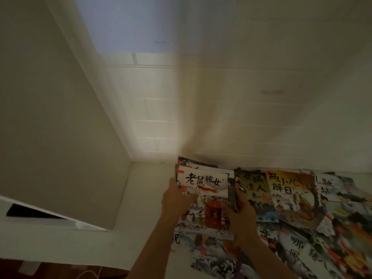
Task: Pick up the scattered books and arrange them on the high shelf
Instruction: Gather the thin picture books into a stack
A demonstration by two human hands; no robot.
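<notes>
My left hand and right hand gripped opposite side edges of a small stack of picture books, fingers curled round them, held over the white shelf. Judged thin, light, floppy and glossy; side edges suit best. Titles faced me, long axis running away toward the brick wall. More books lay overlapping alongside.

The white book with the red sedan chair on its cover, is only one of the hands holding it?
No, the left hand grips its left edge and the right hand its right side.
</notes>
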